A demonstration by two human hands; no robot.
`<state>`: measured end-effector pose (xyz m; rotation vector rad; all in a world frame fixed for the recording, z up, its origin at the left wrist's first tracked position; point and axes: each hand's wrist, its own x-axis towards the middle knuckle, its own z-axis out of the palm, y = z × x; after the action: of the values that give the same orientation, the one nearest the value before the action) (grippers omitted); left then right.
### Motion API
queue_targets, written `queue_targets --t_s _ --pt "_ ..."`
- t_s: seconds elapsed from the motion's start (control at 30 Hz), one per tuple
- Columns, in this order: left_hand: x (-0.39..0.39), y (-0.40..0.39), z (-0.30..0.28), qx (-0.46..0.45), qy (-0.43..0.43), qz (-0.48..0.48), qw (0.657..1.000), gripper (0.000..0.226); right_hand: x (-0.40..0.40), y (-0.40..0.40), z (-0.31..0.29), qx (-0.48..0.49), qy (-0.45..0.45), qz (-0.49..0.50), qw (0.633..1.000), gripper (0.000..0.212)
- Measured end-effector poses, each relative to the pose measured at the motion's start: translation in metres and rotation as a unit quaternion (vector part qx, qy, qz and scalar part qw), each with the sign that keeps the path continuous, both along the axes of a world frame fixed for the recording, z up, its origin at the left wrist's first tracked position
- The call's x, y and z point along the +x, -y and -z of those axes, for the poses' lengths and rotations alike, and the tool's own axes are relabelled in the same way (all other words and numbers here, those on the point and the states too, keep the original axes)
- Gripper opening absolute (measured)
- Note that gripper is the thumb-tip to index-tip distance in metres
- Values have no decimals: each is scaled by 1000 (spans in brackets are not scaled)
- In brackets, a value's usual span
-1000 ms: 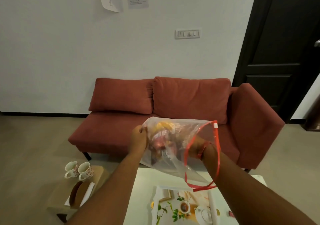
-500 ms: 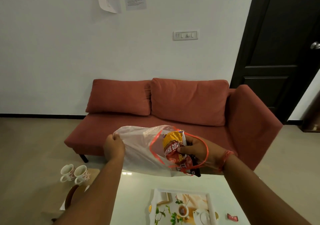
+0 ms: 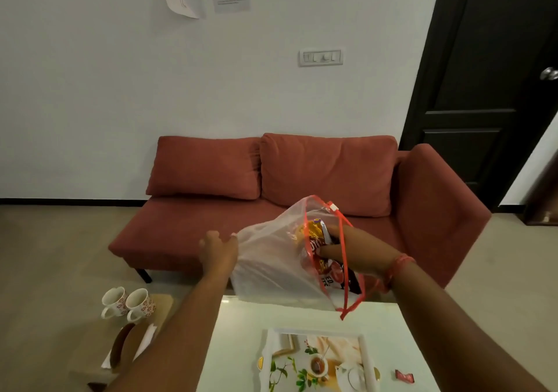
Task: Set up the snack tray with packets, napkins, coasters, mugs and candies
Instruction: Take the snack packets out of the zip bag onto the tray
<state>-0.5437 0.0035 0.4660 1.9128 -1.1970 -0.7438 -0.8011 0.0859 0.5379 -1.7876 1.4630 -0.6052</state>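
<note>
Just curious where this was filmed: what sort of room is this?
Most likely a home living room: a red sofa against the wall, a low white table bearing a tray, and two floral mugs nearby.

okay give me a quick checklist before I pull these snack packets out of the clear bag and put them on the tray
1. Bag held steady: ok. The left hand grips the closed end of the clear bag.
2. Grip on the packets: ok. The right hand is inside the bag mouth, fingers curled round the snack packets.
3. Bag mouth open: ok. Its red rim loops around the right wrist.
4. How many packets are held: cannot tell, they overlap.
5. Tray within reach: ok. The printed tray lies on the white table just below the bag.
6. Landing spot free: ok for the part in view; its near end is cut off by the frame.
</note>
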Motion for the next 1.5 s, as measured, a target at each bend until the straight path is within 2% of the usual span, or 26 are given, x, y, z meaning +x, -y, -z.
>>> queue_targets --t_s 0.07,0.13,0.2,0.23,0.3,0.47,0.53,0.67,0.83,0.93,1.1,1.2,1.3,1.4,1.5 --pt "-25 -12 -17 -111 10 27 993 39 5 9 -3 -4 -64 26 998 47" --pt "-54 -27 -34 -240 -20 105 965 22 13 19 -3 -1 -146 46 988 47" --pt "-83 -43 -51 -242 -63 202 947 16 22 27 -3 -6 -204 45 978 39" --pt "-95 -49 -57 -211 -79 246 943 23 28 30 -3 -12 -217 41 975 35" --pt "-109 -53 -59 -177 -52 279 942 33 38 31 -5 -14 -246 26 969 32" --pt "-105 -38 -47 -184 -8 228 956 11 48 30 -3 -55 -259 37 964 23" --pt "-104 -38 -45 -190 -4 232 954 12 49 27 -2 -62 -255 48 964 23" --pt "-103 -45 -41 -168 -24 238 957 29 50 29 0 -85 -219 82 969 20" --pt "-100 -39 -42 -203 -3 179 963 16 53 30 7 -85 -196 104 971 17" --pt "-95 -35 -47 -194 -36 123 973 18 54 27 9 -70 -164 117 977 21" --pt "-86 -31 -46 -174 -70 61 980 19 56 17 13 -74 -186 77 977 25" --pt "-84 -31 -43 -194 -66 75 976 20 57 15 17 -82 -209 60 973 25" --pt "-87 -37 -43 -236 -47 133 962 21 60 12 21 -77 -243 42 966 25" --pt "-87 -36 -41 -232 -45 148 960 21 64 6 19 -84 -199 44 975 19" --pt "-79 -31 -39 -198 -88 112 970 22 62 1 16 -135 -139 65 979 12"
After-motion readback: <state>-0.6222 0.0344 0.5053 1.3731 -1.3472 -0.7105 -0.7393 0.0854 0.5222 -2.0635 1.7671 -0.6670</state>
